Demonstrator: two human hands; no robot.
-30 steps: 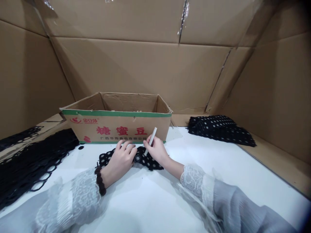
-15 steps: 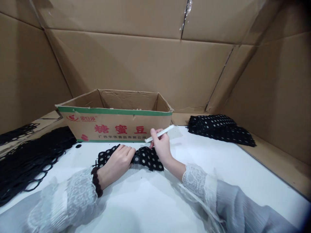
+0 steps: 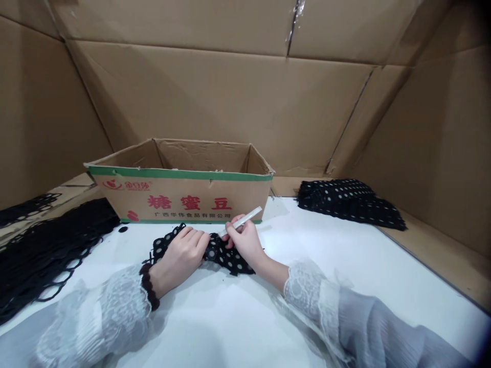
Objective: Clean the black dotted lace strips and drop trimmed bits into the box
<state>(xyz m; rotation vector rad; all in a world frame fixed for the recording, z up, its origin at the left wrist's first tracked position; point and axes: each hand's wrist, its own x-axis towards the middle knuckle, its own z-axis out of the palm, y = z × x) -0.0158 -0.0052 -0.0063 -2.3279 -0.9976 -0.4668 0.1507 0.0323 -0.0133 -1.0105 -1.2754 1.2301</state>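
Observation:
A black piece of material with rows of round holes (image 3: 233,259) lies bunched on the white table in front of the box. My left hand (image 3: 183,258) is closed on its left part, the fingers curled over it. Between the thumb and fingers of my right hand (image 3: 245,241) is a slim white stick (image 3: 247,216), slanted, with its lower left end at the material near my left fingertips. Whether that end touches the material cannot be made out.
An open cardboard box (image 3: 184,196) with red lettering stands behind my hands. Black holed strips (image 3: 57,245) are piled at the left. Folded black dotted material (image 3: 345,202) lies back right. Cardboard walls (image 3: 215,97) surround the table (image 3: 330,245).
My right hand has moved left and slightly down with the white stick, bringing it to the material. My left hand keeps its hold.

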